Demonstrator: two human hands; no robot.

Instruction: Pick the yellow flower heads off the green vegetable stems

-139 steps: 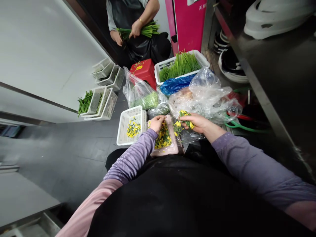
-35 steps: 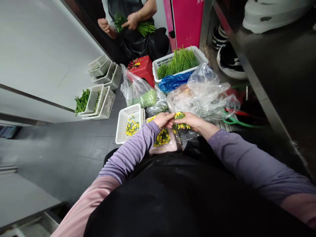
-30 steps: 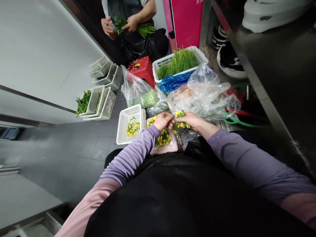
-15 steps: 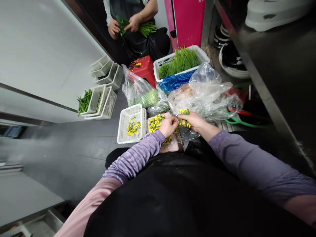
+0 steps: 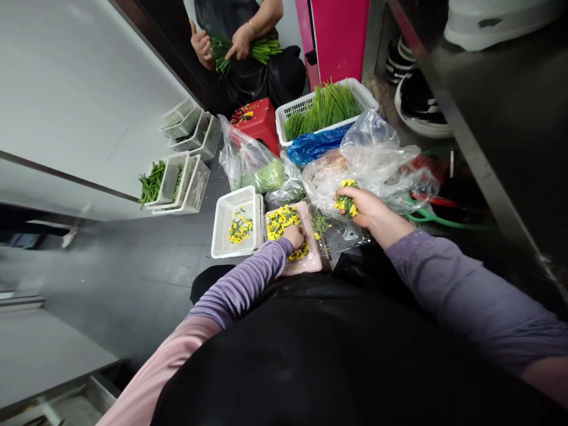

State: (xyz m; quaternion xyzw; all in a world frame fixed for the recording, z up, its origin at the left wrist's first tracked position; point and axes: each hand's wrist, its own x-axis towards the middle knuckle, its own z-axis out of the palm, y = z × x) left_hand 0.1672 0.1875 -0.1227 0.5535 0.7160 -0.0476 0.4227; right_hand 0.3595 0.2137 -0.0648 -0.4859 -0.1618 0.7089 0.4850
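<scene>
The person is working with the hands apart. The right hand is closing firmly round a bunch of yellow-flowered sprigs, the yellow tops showing past the thumb, while the left hand is dipping its curled fingers among the loose yellow flowers in the pink tray; its fingertips are hiding from view, so whether they are gripping a sprig cannot be told. The step in hand seems to be picking sprigs from the tray with one hand while the other is keeping the bunch together. Judging from this pose, the next move is calling for a light pinch on one sprig with the left hand and a steady, uncrushing hold with the right. As for where things are lying, the flowers are sitting directly under and around the left hand, the larger patch spreading beyond it, and the bunch is staying inside the right hand, off to the right of the tray and above a clear plastic sheet. Green sprigs are lying between the tray and that sheet, and a white basket holding more yellow flowers is standing just left of the tray.
</scene>
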